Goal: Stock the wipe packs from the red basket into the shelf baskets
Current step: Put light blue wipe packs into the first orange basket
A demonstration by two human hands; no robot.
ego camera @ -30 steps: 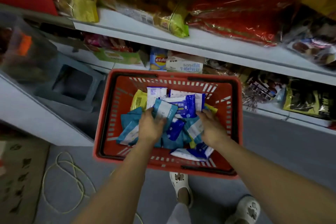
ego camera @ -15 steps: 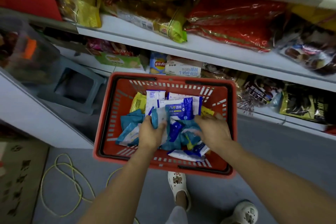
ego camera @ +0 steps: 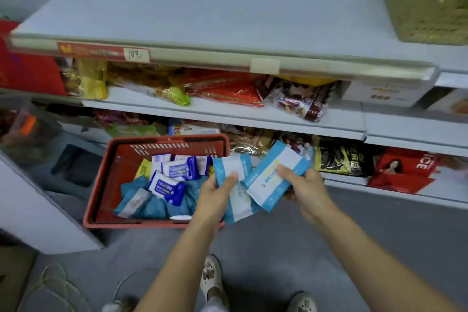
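- The left hand (ego camera: 215,195) is gripping one wipe pack (ego camera: 229,170); the right hand (ego camera: 307,186) is gripping a second pack (ego camera: 263,185).
- The slick, overlapping packs are probably risking a slip on the way to the green basket (ego camera: 425,7) at one o'clock.

Left hand (ego camera: 215,195) grips one light-blue-and-white plastic wipe pack (ego camera: 234,192); right hand (ego camera: 307,185) grips another (ego camera: 274,175), beside the red plastic basket (ego camera: 101,185).

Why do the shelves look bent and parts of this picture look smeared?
Head view: the wide-angle lens bows the long edges of the top shelf. Head view: motion blur smears the red price strip and the olive basket at upper right. Head view: the light is soft with no hard glare, so the left hand, right hand and their wipe packs look fairly sharp.
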